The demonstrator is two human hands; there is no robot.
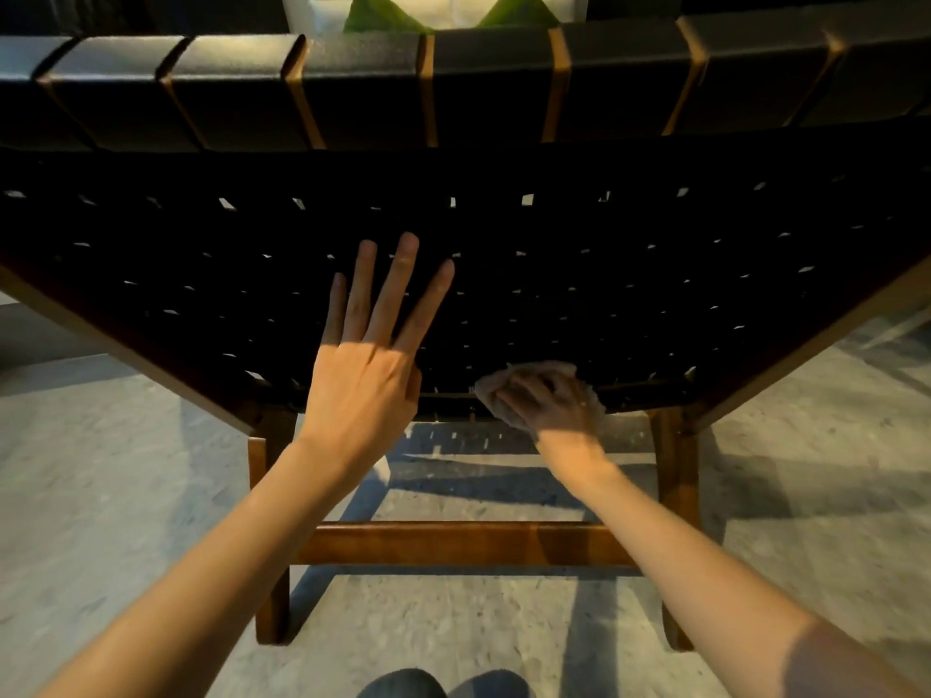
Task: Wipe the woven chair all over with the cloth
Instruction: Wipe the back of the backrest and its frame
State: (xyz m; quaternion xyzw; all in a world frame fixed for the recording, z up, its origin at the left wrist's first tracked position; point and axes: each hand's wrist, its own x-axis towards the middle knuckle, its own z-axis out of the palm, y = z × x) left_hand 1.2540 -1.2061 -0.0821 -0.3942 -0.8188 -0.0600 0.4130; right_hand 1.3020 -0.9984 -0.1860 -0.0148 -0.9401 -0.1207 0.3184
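Observation:
The woven chair [629, 274] fills the upper half of the view, seen from behind: black woven straps on a brown wooden frame. My left hand [373, 345] lies flat against the back of the weave with straight, spread fingers. My right hand [549, 400] grips a crumpled pale cloth [509, 380] and presses it to the lower edge of the weave, near the bottom rail. Most of the cloth is hidden under the hand.
A wooden cross rail [453, 544] joins the two rear legs [272, 546] below my arms. The floor [126, 471] is pale speckled stone with sunlit patches. Green and white cushions [433, 12] show beyond the chair's top. My feet [443, 685] are at the bottom edge.

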